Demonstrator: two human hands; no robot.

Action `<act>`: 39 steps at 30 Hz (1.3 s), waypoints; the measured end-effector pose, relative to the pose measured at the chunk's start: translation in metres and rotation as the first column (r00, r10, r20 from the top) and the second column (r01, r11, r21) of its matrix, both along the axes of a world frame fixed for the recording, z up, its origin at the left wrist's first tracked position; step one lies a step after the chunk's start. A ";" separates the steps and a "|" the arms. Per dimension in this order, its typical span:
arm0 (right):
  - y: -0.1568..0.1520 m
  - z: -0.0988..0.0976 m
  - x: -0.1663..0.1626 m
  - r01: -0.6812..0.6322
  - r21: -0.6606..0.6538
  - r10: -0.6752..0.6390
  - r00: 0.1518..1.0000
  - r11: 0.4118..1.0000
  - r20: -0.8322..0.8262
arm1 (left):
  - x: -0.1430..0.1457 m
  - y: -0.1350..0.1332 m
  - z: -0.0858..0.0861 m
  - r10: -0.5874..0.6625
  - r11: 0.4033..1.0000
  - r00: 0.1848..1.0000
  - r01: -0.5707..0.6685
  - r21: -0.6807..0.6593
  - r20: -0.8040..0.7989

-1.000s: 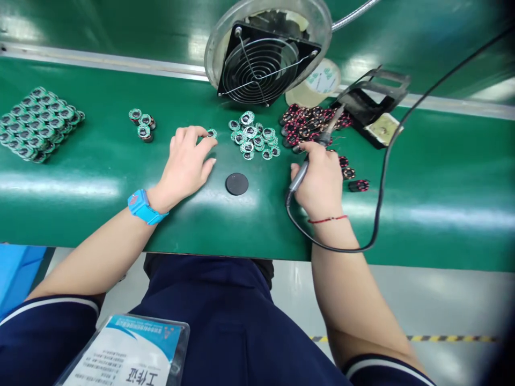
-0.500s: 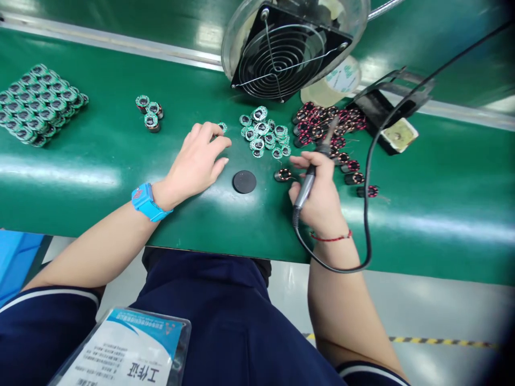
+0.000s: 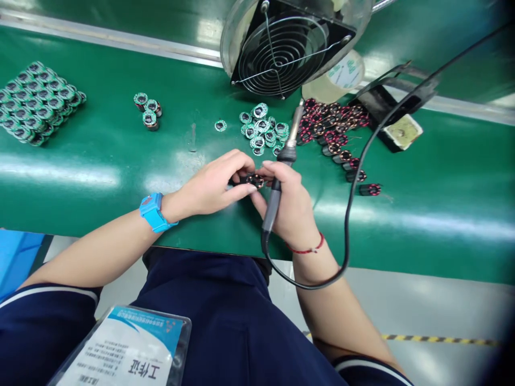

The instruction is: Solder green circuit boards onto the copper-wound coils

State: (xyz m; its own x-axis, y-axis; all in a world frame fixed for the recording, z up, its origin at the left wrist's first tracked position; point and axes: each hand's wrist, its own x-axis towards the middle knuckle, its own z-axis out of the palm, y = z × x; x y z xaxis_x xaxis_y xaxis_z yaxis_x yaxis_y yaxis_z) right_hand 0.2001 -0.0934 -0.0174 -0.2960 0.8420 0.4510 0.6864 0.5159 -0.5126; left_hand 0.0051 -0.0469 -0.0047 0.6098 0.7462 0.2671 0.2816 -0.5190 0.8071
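Observation:
My left hand (image 3: 217,185) is closed around a small copper-wound motor stator (image 3: 256,181), thumb in front and fingers behind. The fingertips of my right hand (image 3: 287,206) meet the stator's right side. That same hand grips a soldering iron (image 3: 274,203), its metal tip slanting up and away from the stator. My hands cover the spot of the black disc, so little of it can be made out. Beyond my left hand lies a single green ring-shaped circuit board (image 3: 220,125). A loose heap of similar boards (image 3: 263,128) sits behind the stator.
Wound stators (image 3: 333,126) are piled at right, near the iron's tip. A fan (image 3: 277,59) stands at the back, beside a tape roll (image 3: 344,72). A sponge holder (image 3: 402,133) is far right. Stacked board-topped stators (image 3: 38,104) fill the left; the iron's cable (image 3: 354,214) loops over my forearm.
My right hand has moved left with the stator and soldering iron. My left hand has shifted right and closed on the stator, leaving the single circuit board on the table.

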 end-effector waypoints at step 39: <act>-0.011 -0.002 -0.014 0.025 -0.010 -0.027 0.977 1.000 -0.213 | -0.010 0.016 0.022 0.038 0.851 0.999 -0.012 -0.525 0.039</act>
